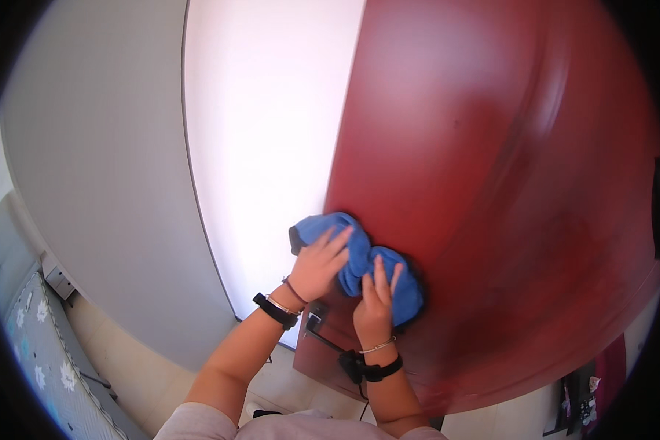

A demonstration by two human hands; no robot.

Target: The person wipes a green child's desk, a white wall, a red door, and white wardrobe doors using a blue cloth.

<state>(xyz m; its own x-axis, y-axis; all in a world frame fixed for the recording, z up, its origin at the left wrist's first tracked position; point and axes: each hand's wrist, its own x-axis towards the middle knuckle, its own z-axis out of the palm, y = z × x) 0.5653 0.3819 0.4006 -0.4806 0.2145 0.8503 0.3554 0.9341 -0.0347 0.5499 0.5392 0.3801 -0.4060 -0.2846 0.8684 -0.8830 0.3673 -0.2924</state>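
A bunched blue cloth [407,293] with dark edging lies against a glossy red door [447,161], near the door's left edge. My left hand [319,268] holds the cloth's left part, its fingers bent over the fabric. Lower and to the right, my right hand [372,308] presses the cloth's other part to the door, fingers stretched up across it. The cloth sags between the two hands. Just below my left hand a dark lever handle [317,321] sticks out from the door. Both wrists wear black bands and thin bracelets.
Left of the door stands a bright white panel [264,132], then a tall grey panel [103,147]. A bed with a flowered cover [51,352] is at the lower left. Pale floor tiles [136,330] show below. Dark shelving with small items [583,400] stands at the lower right.
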